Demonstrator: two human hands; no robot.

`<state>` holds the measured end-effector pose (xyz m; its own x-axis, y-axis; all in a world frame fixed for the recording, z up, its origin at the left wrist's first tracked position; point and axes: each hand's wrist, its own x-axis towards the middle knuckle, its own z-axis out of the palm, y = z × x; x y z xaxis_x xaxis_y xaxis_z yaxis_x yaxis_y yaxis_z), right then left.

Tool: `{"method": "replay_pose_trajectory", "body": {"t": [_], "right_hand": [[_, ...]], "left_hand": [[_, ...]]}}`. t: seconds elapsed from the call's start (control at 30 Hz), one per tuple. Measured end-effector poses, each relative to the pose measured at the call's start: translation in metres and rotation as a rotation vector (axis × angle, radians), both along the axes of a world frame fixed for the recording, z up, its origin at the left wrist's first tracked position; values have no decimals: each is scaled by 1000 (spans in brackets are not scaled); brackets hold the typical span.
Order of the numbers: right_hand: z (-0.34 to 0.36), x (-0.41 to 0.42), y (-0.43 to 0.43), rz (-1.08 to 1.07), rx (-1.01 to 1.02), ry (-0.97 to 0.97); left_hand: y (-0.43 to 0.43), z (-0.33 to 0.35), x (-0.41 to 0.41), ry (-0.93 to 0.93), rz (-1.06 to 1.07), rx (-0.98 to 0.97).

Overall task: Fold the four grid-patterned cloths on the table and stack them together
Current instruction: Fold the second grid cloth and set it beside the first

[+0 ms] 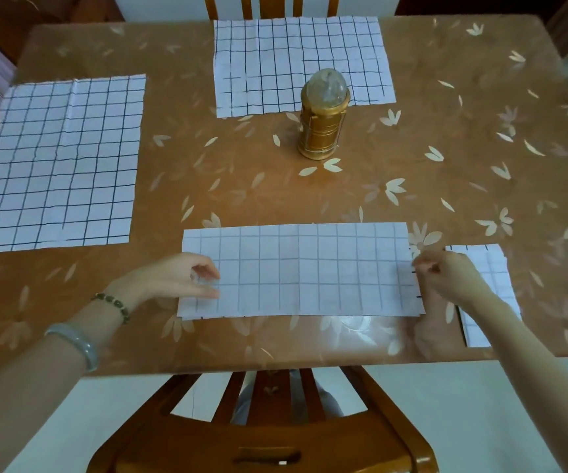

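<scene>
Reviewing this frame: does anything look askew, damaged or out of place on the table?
Only a small thing: the half-folded cloth in the foreground is not flush; its lower layer peeks out along the right end and the near left edge. The gold lantern stands upright, and nothing looks spilled or damaged.

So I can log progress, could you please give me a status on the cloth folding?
Right hand pinches end of half-folded cloth; left hand at other end, grip unclear. Folded cloth at right. Lantern stands before far cloth.
</scene>
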<state>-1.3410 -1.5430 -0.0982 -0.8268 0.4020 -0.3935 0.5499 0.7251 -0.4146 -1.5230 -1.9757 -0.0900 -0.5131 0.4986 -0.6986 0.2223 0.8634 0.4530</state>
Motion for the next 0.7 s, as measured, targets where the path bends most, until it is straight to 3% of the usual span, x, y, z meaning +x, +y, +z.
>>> {"method": "replay_pose_trajectory", "body": {"t": [0.07, 0.13, 0.3, 0.47, 0.7], "right_hand": [[1, -16, -27, -11, 28, 139], [-8, -34, -66, 70, 18, 229], [-55, -75, -151, 277, -1, 319], [-86, -100, -180, 380, 97, 238], [-105, -86, -116, 413, 280, 144]], "left_hand": [[21, -5, 5, 140, 25, 137], [50, -14, 14, 404, -38, 211], [111, -65, 29, 678, -218, 107], [131, -98, 46, 705, -201, -45], [111, -111, 40, 679, 19, -64]]}}
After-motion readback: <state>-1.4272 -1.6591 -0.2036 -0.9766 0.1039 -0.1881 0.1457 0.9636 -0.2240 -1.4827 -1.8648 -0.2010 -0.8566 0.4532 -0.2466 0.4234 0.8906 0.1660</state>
